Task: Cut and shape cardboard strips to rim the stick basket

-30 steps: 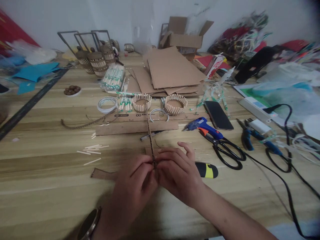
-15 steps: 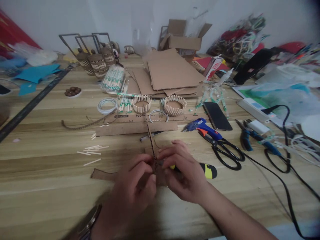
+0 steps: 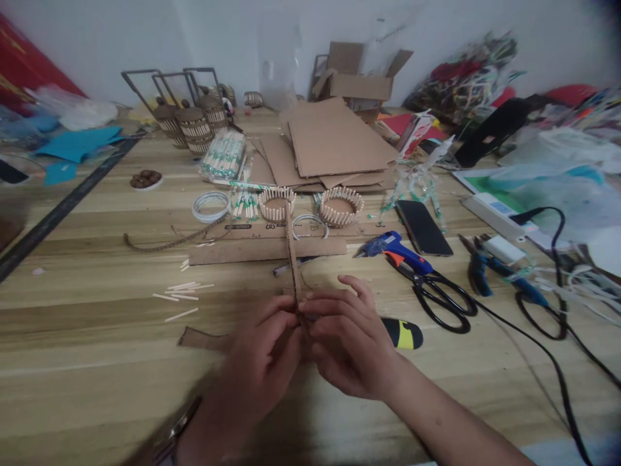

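Observation:
Both my hands meet over the near middle of the wooden table (image 3: 97, 362). My left hand (image 3: 262, 362) and my right hand (image 3: 347, 343) pinch the near end of a narrow corrugated cardboard strip (image 3: 292, 259), which stands on edge and runs away from me. Fingers of both hands are closed round it. A black and yellow utility knife (image 3: 405, 333) lies just right of my right hand, partly hidden by it. A flat cardboard piece (image 3: 201, 338) lies under and left of my left hand.
Beyond the strip lie a long cardboard strip (image 3: 233, 251), two stick rings (image 3: 339, 206), tape rolls (image 3: 209, 206), a blue glue gun (image 3: 392, 249), black scissors (image 3: 439, 298), a phone (image 3: 423, 226), pliers (image 3: 480, 272) and a black cable (image 3: 557, 375). Loose sticks (image 3: 179, 294) lie left. Cardboard sheets (image 3: 334, 139) are at the back.
My hands have shifted their grip slightly on the strip's near end, and the strip has tilted a little. The camera view moved slightly down.

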The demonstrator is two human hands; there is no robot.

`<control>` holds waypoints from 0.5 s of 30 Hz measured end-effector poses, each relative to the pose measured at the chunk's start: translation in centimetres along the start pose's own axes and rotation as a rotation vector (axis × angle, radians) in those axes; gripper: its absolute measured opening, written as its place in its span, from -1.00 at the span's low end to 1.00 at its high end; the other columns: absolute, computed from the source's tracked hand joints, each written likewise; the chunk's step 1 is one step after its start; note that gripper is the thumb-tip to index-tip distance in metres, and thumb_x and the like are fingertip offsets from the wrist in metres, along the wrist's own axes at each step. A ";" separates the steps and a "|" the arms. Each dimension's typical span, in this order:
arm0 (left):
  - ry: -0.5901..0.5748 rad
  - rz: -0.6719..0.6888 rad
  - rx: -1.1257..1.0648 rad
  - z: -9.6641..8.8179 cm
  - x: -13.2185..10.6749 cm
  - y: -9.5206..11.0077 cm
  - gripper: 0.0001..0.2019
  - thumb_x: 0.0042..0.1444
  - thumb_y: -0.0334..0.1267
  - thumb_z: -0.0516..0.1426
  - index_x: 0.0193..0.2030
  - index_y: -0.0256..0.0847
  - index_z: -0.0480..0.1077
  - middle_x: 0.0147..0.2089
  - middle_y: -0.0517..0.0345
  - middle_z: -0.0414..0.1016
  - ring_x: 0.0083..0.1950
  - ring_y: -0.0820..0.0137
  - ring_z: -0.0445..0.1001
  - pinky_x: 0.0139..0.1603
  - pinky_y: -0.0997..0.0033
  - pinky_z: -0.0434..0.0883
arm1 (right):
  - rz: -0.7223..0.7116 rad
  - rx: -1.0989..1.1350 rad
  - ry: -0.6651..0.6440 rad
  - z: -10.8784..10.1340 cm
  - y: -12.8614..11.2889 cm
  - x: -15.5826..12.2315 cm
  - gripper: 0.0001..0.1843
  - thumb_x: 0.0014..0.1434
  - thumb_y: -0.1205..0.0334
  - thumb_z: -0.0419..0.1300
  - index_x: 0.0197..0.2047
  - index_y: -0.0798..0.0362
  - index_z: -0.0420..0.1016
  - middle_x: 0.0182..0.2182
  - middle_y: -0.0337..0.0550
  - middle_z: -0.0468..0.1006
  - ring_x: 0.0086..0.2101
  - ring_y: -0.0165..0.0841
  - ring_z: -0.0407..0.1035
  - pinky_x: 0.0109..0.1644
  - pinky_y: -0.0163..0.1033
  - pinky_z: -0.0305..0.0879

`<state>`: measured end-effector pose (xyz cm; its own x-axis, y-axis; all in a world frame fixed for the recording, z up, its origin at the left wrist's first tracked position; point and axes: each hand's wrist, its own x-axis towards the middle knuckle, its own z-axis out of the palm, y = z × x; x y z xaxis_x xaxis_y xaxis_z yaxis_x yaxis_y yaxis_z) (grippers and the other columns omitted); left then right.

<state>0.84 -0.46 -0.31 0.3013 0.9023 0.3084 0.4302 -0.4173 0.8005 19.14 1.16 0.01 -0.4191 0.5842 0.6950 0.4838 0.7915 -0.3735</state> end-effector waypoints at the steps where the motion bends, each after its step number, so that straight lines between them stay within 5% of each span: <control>1: 0.014 0.001 0.006 0.0 0.0 0.0 -0.84 0.30 -0.36 0.05 -0.22 -0.14 0.45 -0.02 0.07 0.54 0.01 0.35 0.52 0.01 0.45 0.45 | 0.003 -0.005 0.001 0.1 0.1 0.0 -0.82 0.18 0.31 0.19 -0.12 -0.05 0.36 -0.17 -0.17 0.67 -0.09 -0.27 0.53 0.28 0.02 0.07; 4: 0.017 0.017 0.007 -0.1 0.1 0.0 -0.82 0.31 -0.35 0.03 -0.22 -0.14 0.46 0.01 0.03 0.54 0.02 0.33 0.53 0.02 0.44 0.46 | -0.002 -0.020 -0.001 0.2 0.3 -0.1 -0.78 0.21 0.25 0.27 -0.07 -0.04 0.39 -0.16 -0.17 0.67 -0.07 -0.28 0.52 0.28 -0.01 0.10; 15: -0.017 -0.034 -0.034 0.0 0.0 0.4 -0.81 0.26 -0.38 0.01 -0.29 -0.16 0.44 -0.07 0.06 0.56 -0.05 0.35 0.55 -0.04 0.45 0.46 | 0.145 0.134 0.087 0.4 0.0 -0.1 -0.78 0.24 0.48 0.11 -0.16 -0.06 0.37 -0.28 -0.26 0.68 -0.15 -0.33 0.57 0.19 -0.02 0.24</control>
<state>1.03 -0.62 0.02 0.3014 0.9139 0.2718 0.4113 -0.3818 0.8277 18.93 1.21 -0.29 -0.2824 0.6804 0.6762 0.4248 0.7208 -0.5478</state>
